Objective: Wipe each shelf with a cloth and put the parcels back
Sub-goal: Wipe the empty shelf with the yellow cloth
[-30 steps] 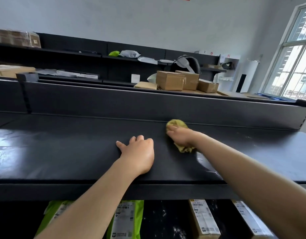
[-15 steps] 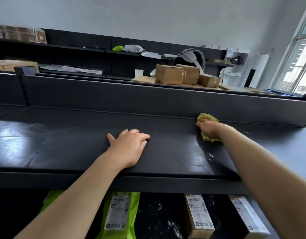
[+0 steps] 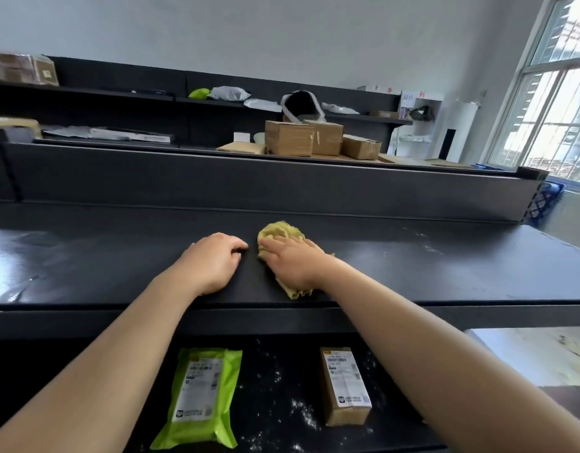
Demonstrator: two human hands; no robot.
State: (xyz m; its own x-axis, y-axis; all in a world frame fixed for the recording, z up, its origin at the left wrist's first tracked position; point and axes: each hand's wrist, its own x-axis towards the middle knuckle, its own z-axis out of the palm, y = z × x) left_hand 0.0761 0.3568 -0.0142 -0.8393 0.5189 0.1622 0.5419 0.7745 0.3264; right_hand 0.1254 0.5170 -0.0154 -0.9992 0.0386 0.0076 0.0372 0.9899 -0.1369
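Cloth [image 3: 277, 231] lies on shelf [image 3: 445, 273] under right hand [image 3: 296, 264], fingers flat pressing it; left hand [image 3: 211, 263] rests just beside (loosely curled, holding nothing). Green parcel [image 3: 200, 397], brown box [image 3: 344, 387] below on lower shelf [image 3: 275, 403].

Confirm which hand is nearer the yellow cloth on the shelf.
Right. The right hand lies on the cloth; the left hand rests on the shelf just left of it, not touching.
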